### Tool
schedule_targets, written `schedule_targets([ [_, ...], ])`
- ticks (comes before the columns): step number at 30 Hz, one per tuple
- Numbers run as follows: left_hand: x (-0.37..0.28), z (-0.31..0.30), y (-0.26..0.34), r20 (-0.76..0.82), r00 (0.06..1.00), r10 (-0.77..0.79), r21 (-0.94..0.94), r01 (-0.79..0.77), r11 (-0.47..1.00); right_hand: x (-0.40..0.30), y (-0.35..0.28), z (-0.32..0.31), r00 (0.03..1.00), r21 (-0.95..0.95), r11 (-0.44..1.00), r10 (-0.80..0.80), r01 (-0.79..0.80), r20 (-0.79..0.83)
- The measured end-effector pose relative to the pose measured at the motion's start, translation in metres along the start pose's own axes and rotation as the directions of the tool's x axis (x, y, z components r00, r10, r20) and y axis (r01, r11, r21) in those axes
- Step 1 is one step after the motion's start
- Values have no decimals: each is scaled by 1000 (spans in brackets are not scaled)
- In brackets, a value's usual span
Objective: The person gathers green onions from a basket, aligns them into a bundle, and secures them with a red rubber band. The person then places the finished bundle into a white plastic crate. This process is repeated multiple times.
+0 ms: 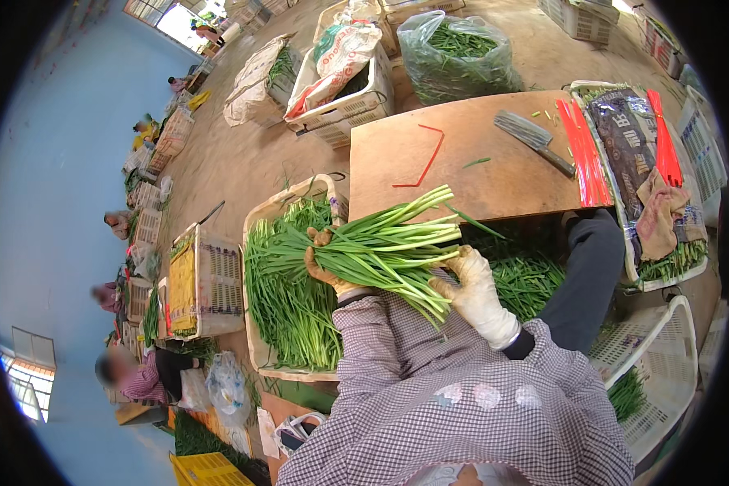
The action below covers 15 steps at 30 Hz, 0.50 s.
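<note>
A loose bunch of long green stalks, seemingly garlic chives [376, 243], lies in my gloved left hand [328, 261], whose fingers wrap around its leafy part. The pale stem ends fan out to the right. My right hand [477, 294], in a whitish glove, is at the lower stem ends with thumb and fingers apart; whether it grips any stem I cannot tell. Beyond the bunch is a wooden board [395, 152] with a bent red strip [440, 152] and a cleaver [531, 140]. Flat red strips [583, 155] lie at its right edge.
A crate of green stalks [297, 297] stands at my left. On the right, a crate [629, 255] carries a dark printed bag, more red strips and a cloth. A clear plastic bag of greens [458, 58] sits behind the board. Several people work along the blue wall.
</note>
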State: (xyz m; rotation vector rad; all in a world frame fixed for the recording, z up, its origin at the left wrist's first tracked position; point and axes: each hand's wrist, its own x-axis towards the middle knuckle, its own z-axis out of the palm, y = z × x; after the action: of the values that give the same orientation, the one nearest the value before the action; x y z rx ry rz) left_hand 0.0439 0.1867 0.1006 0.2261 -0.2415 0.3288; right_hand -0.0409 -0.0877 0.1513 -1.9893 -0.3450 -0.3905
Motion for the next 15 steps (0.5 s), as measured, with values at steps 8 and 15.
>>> schedule_targets([
  [8, -2, 9, -1, -47, 998, 29, 5, -29, 1000, -2, 5, 2, 999, 82, 996, 12, -15, 38],
  [15, 5, -7, 3, 70, 997, -26, 29, 24, 999, -4, 9, 13, 999, 127, 991, 41, -44, 27],
])
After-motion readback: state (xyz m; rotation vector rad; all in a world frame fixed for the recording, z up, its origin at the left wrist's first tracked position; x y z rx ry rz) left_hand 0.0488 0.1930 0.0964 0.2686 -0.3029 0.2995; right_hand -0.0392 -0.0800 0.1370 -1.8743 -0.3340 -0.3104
